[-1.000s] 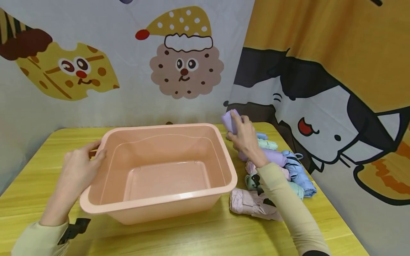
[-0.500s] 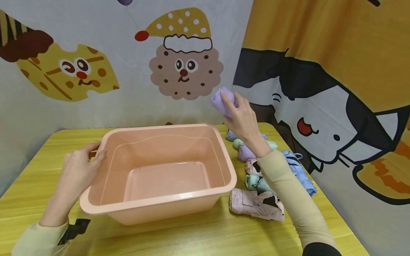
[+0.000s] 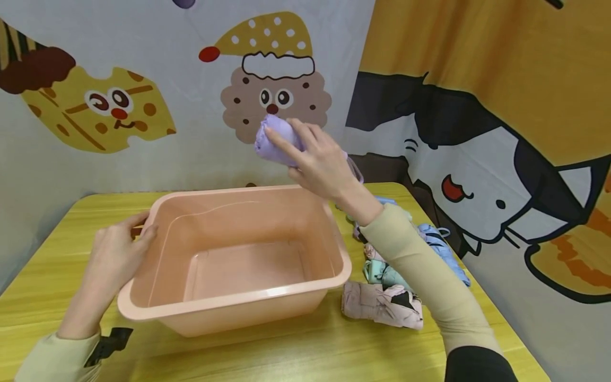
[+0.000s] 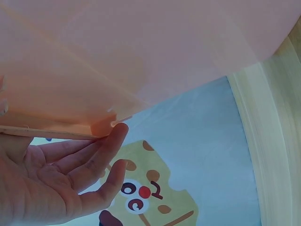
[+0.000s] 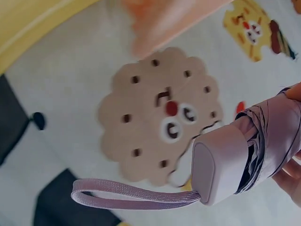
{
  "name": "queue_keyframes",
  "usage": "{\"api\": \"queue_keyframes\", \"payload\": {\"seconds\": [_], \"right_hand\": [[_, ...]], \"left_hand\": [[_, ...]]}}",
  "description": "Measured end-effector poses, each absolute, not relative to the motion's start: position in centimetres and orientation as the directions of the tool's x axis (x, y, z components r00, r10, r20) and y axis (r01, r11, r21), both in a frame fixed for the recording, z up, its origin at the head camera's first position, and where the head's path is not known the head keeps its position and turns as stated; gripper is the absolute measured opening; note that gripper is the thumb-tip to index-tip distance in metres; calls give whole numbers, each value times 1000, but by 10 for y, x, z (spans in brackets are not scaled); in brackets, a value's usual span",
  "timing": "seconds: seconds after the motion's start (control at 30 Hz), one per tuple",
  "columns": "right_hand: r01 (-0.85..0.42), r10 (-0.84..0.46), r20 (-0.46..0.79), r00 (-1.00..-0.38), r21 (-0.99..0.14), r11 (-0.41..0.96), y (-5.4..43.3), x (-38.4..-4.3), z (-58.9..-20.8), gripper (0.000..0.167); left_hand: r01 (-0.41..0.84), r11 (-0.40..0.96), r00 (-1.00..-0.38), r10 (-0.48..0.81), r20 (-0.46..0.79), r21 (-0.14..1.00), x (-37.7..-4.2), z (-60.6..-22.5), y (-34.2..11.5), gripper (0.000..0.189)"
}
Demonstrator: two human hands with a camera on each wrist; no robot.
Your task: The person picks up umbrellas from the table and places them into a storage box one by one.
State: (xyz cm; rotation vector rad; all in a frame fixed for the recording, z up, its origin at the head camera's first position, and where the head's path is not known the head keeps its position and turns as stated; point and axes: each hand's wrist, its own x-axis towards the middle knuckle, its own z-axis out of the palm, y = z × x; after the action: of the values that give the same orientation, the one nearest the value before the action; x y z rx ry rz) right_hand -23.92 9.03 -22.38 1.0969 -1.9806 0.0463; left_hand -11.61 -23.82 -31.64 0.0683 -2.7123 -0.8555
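The person's right hand [image 3: 322,159] has its fingers wrapped round a rolled purple umbrella [image 3: 278,139], up in the air near the peach basin [image 3: 234,303]'s far edge. The left hand [image 3: 116,246] grips the basin's left rim; rolled bundles [image 3: 365,301] lie rightward on the table [image 3: 267,358].

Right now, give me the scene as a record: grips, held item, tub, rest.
Left grip: holds tub by its left rim
Right grip: holds umbrella off table
Umbrella: purple, folded, strap loop free
Tub: peach, on table
Rest: pink bundle, mint bundle, blue bundle, right of tub; right sleeve hides part
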Motion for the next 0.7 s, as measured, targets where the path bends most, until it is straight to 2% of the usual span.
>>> {"api": "queue_keyframes", "payload": {"seconds": [0.37,0.47,0.7], "right_hand": [[-750,-802,593,-76,496,437,41,-220,-219,46],[-758,-829,556,-55,518,397,31,-217,-224,47],[-764,-895,443,-51,560,321,15,-208,-232,48]], "left_hand": [[51,837,-945,-136,298,544,-116,-316,-237,45],[54,842,-943,-134,305,537,-115,-316,-236,44],[56,857,-940,-129,316,513,-115,-316,-235,43]]}}
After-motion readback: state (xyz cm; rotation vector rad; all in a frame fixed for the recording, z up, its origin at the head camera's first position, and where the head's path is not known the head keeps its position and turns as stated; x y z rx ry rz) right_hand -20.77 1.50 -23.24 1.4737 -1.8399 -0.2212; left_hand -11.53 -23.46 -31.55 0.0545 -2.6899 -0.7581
